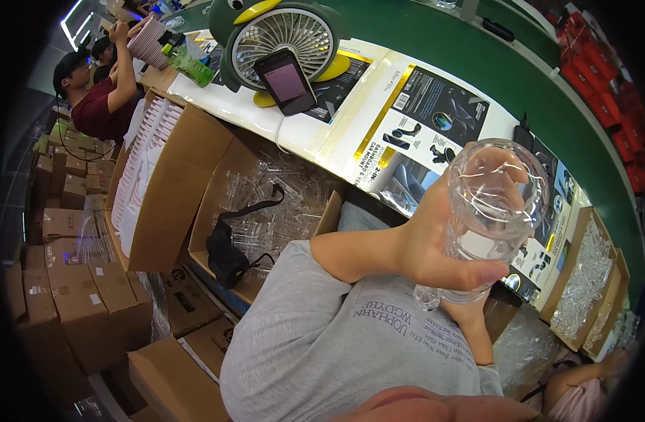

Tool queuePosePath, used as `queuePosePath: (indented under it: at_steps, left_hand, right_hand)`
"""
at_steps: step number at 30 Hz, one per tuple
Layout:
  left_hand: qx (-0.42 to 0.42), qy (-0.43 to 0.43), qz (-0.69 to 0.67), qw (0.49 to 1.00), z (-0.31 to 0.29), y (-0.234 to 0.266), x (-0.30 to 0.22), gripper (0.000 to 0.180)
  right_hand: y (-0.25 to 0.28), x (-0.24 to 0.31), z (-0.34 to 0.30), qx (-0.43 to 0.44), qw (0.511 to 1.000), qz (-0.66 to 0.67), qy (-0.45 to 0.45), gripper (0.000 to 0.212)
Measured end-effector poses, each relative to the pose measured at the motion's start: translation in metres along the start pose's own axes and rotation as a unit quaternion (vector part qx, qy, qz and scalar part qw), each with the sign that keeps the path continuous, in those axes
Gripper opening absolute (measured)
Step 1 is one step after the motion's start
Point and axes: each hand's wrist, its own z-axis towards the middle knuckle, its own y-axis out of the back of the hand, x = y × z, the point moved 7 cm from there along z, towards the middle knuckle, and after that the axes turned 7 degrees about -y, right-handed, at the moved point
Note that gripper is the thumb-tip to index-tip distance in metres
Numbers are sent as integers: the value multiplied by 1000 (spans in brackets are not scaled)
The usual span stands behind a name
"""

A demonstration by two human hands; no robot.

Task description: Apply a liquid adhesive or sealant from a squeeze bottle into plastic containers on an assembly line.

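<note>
My left hand [424,243] is wrapped round a clear, rounded see-through vessel [494,204], raised in front of my chest. Its thumb lies along the near side, and fingers show through the clear wall. A small clear ball-shaped end [427,297] hangs at the vessel's lower left. My right hand [468,309] is low behind the vessel, with its forearm rising from below. Its fingers are hidden, so I cannot make out its grip. Printed dark and yellow packaging sheets [442,105] cover the table beyond my hands.
A green penguin-shaped fan [287,42] stands at the back, a phone [286,83] leaning against it. Left of me, a carton [329,214] holds small clear pieces and a black strap [227,253]. Another carton [596,274] lies right. Workers [101,98] sit far left.
</note>
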Motion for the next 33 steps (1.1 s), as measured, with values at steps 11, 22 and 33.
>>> queuePosePath:
  at_steps: [11, 22, 33]
  left_hand:
    - [95, -30, 38, 994, 16, -10, -6, 91]
    - [147, -281, 492, 811, 125, 6, -59, 81]
    - [325, -8, 847, 421, 236, 192, 161, 66]
  right_hand:
    - [23, 18, 18, -6, 999, 13, 41, 73]
    - [80, 1, 35, -164, 958, -154, 179, 42]
    - [60, -31, 29, -198, 899, -346, 182, 25]
